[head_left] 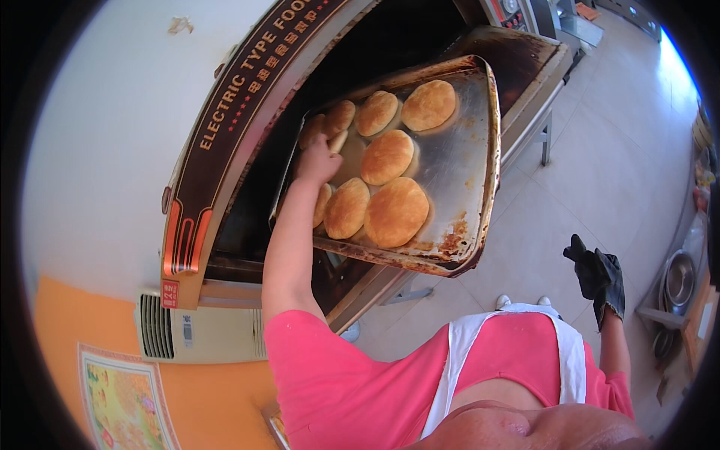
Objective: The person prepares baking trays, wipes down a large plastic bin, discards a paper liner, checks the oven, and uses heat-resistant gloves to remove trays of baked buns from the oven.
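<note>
My bare left hand [318,160] reaches over a metal baking tray [457,180]. Its fingers are closed on a round flat bread [339,142], which is tipped so that a pale edge shows; part of it is hidden by the hand. Several golden-brown breads lie around it, among them a large one [397,212] near the front and another [429,105] at the far side. Off to the right, away from the tray, my right hand [598,276] wears a black glove. Its fingers are partly spread, with nothing seen in them.
The tray juts out of an open deck oven [247,195] and rests by its lowered door [517,82]. A white heater or air-conditioner unit [202,330] stands at the left. Metal bowls [679,277] sit on a shelf at the right, beyond the tiled floor [592,165].
</note>
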`<action>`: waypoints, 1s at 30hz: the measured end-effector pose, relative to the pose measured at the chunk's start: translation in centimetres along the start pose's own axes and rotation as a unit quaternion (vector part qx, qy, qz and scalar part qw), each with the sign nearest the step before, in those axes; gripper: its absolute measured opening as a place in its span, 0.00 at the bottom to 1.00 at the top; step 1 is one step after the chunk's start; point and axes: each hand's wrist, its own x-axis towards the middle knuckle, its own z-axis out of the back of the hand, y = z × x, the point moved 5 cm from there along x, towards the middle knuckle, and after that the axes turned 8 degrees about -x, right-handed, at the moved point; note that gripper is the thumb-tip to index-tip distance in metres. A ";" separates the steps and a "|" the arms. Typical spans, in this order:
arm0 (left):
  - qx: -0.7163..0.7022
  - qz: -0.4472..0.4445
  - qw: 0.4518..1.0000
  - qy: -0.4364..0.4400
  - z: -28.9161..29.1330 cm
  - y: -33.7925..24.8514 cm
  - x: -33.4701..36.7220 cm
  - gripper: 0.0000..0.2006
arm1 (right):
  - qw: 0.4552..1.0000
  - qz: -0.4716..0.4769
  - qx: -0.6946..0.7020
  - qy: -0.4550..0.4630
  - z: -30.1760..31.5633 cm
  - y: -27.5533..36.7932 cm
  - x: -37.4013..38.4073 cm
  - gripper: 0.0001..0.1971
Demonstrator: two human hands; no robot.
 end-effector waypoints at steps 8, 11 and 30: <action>-0.022 -0.126 0.975 -0.182 3.3 2.4 -0.2 0.09 | 0.960 0.156 -0.231 -0.023 2.4 -0.7 1.0 0.12; -0.064 -0.163 0.964 -0.198 4.9 -1.0 -3.1 0.09 | 0.989 0.082 -0.122 0.005 1.7 0.4 0.7 0.12; -0.782 0.025 0.536 0.316 -14.6 -24.9 -26.0 0.23 | 0.896 0.144 0.005 0.421 -7.3 7.9 -3.2 0.12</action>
